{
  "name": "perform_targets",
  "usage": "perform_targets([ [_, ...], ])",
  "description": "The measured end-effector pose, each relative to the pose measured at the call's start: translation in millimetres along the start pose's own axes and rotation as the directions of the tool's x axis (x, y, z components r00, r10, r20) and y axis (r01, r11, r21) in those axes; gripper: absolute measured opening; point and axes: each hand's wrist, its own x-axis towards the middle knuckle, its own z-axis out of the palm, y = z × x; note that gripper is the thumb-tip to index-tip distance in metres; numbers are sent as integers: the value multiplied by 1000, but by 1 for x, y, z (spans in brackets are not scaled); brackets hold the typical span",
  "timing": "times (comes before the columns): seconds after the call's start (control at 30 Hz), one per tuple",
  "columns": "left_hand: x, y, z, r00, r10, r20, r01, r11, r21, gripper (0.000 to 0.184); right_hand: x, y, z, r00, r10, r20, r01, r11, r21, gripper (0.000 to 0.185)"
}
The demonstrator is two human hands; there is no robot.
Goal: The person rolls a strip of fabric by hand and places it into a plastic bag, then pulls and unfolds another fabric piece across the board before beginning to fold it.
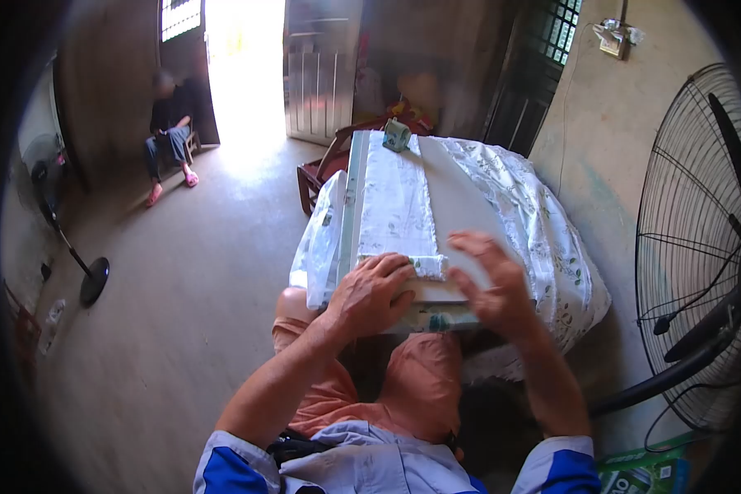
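A long strip of white cloth point(397, 198) with a faint leaf print lies lengthwise over a pale board point(469, 198). Its near end is folded over into a short flat band point(430, 267). My left hand point(369, 292) rests on the left part of this fold, fingers laid over it and thumb apart. Just right of the fold, my right hand point(498, 288) is raised over the board with fingers spread and nothing in them; it is slightly blurred. At the strip's far end stands a small greenish roll or cup-like object point(396, 135), whose kind I cannot make out.
White leaf-printed fabric point(564, 255) drapes over the right side of the work surface. A large fan point(700, 247) stands close at right, a smaller fan point(95, 280) at left. Behind the board is a reddish wooden chair point(321, 169). A person point(169, 132) sits by the bright doorway.
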Motion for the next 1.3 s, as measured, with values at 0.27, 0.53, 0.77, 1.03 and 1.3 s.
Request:
perform_targets([
  [0.27, 5, 4, -3, 1000, -28, 9, 28, 1000, 13, 38, -12, 69, 46, 965, 1, 262, 33, 992, -125, 41],
  [0.53, 10, -18, -18, 996, -66, 68, 70, 995, -67, 32, -14, 67, 49, 964, -19, 264, 82, 970, -230, 34],
  [0.77, 4, -24, -21, 999, -50, 8, 50, 999, 1, 27, -12, 64, 50, 958, -52, 281, 134, 951, -279, 31],
  [1.03, -3, -20, -25, 999, 10, -38, -11, 1000, -17, 24, -17, 52, 45, 959, -68, 275, 159, 932, -325, 37],
  [1.3, -1, -30, -32, 1000, -24, -20, 23, 997, -67, 23, -14, 44, 46, 983, -39, 179, 102, 928, -358, 35],
])
